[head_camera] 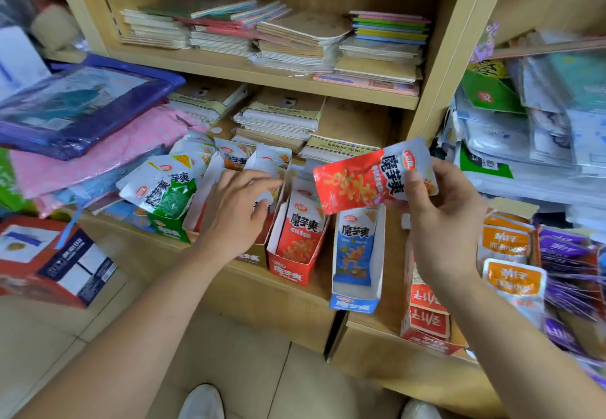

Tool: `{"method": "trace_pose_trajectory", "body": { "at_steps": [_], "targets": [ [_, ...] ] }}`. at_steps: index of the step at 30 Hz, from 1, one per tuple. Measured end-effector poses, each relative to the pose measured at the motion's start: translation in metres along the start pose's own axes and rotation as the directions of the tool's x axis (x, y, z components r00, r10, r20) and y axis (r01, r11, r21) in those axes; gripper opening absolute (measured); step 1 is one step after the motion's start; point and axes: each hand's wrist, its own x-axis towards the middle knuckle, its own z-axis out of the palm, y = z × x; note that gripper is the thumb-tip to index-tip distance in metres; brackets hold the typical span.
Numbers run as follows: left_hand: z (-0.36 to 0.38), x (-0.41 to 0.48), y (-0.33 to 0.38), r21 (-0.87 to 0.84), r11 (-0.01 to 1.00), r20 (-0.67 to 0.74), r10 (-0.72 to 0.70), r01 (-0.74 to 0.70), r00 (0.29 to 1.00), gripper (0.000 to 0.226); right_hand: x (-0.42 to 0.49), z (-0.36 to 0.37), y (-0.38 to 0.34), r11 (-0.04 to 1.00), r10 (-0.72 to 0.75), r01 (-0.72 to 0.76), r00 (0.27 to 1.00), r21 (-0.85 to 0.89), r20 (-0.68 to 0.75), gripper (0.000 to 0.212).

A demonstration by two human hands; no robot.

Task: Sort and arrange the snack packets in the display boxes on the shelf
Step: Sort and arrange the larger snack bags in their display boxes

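Note:
My right hand (439, 218) holds a red snack packet (364, 182) sideways, above the display boxes on the low shelf. My left hand (236, 208) reaches into a box between the green and red ones, its fingers on the packets (272, 163) standing there. The red display box (288, 269) holds upright red packets (300, 231). Right of it, the blue display box (355, 300) holds a blue packet (355, 248). At the left, a green display box (169, 230) carries green packets (164, 189) that spill over its top.
Orange packets (511, 274) and purple packets (564, 248) fill boxes at the far right, beside a red box (426, 317). Stacked notebooks (278, 41) fill the upper shelves. A red-and-blue carton (52, 261) lies on the floor at left. Plastic folders (82, 107) pile up at left.

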Motion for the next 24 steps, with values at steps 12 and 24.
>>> {"method": "trace_pose_trajectory", "body": {
  "at_steps": [12,24],
  "targets": [
    [-0.013,-0.005,0.008,-0.557,0.813,-0.085,-0.256,0.167,0.963,0.033,-0.001,0.034,0.039,0.968,0.024,0.104,0.869,-0.230,0.494,0.010],
    [0.003,-0.017,0.029,-0.276,0.961,0.036,-0.013,0.022,0.999,0.008,0.001,0.043,0.044,0.777,-0.223,0.472,0.825,-0.416,0.519,0.022]
  ]
}}
